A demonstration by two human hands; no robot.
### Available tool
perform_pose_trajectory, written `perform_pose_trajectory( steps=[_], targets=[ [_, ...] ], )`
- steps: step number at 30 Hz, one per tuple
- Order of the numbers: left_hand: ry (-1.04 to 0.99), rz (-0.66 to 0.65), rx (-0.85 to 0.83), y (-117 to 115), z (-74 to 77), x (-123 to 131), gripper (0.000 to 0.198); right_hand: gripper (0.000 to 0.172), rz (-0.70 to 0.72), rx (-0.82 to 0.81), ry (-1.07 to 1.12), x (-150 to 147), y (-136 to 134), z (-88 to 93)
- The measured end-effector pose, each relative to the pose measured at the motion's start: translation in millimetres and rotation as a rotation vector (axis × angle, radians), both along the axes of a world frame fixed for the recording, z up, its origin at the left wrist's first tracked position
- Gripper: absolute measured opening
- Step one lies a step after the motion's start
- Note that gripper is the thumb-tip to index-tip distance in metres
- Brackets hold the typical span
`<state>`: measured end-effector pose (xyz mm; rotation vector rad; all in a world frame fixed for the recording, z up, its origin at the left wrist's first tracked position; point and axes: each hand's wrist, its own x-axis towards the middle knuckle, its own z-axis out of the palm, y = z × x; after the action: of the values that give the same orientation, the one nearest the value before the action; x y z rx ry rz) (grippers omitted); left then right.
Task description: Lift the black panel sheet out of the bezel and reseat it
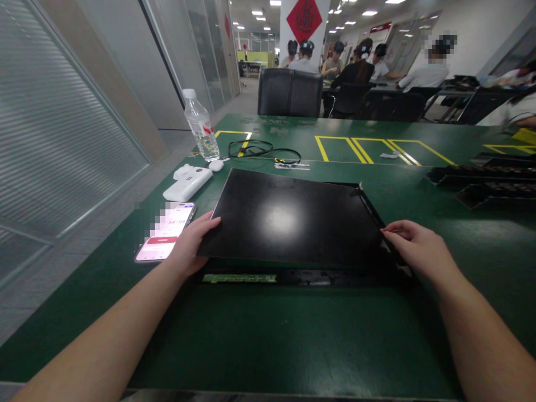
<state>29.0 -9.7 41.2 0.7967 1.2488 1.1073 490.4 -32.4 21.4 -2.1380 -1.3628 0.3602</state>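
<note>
A flat black display panel (251, 223) lies across the middle of the view, its left side raised and a bright light reflected in it. My left hand (188, 245) is closed round its left edge, thumb on top and fingers underneath. Beneath the panel is a black frame (347, 277), showing along the front and right sides. A narrow green circuit board (239, 278) runs along the front strip. At the frame's right edge, my right hand (419, 245) pinches with thumb and forefinger; the exact contact is partly hidden.
On the left of the green table (285, 340) are a lit phone (167, 234), a white device (188, 184) and a water bottle (201, 125). A black cable (268, 151) lies behind the panel. Long black parts (494, 178) sit right. Beyond are a chair (290, 92) and several people.
</note>
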Motion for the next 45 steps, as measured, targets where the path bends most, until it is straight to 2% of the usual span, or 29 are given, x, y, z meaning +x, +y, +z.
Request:
perform_pose_trajectory(
  steps=[6, 11, 16, 21, 34, 38, 42, 45],
  targets=[
    [-0.027, -0.015, 0.017, 0.7, -4.0, -2.5, 0.046, 0.025, 0.036, 0.035, -0.017, 4.4, 0.6, -3.4],
    [-0.034, -0.010, 0.002, 1.0, -3.5, -2.2, 0.049, 0.026, 0.009, -0.030, -0.018, 4.5, 2.0, -1.2],
    [-0.040, -0.015, 0.063, 0.1, 0.5, 3.0, 0.070, 0.028, -0.001, -0.045, -0.014, 5.9, 2.5, -1.5],
    [-0.040, -0.028, 0.099, -0.8, 3.2, 6.0, 0.078, 0.028, 0.023, -0.008, -0.043, 10.2, 1.9, -6.4],
    [-0.046, -0.089, 0.106, 0.6, 1.2, 1.9, 0.084, 0.025, 0.030, 0.010, -0.072, 10.3, 2.4, -6.3],
    [-0.055, -0.079, 0.102, -0.3, 2.5, 3.6, 0.086, 0.025, 0.014, -0.040, -0.054, 8.4, 1.5, -3.2],
    [-0.046, -0.076, 0.101, -1.0, 3.3, 5.4, 0.082, 0.027, 0.032, -0.008, -0.046, 12.3, 2.6, -6.4],
    [-0.033, -0.018, 0.076, -1.1, 3.0, 5.5, 0.083, 0.030, 0.031, 0.007, -0.014, 15.2, 3.8, -9.8]
  ],
)
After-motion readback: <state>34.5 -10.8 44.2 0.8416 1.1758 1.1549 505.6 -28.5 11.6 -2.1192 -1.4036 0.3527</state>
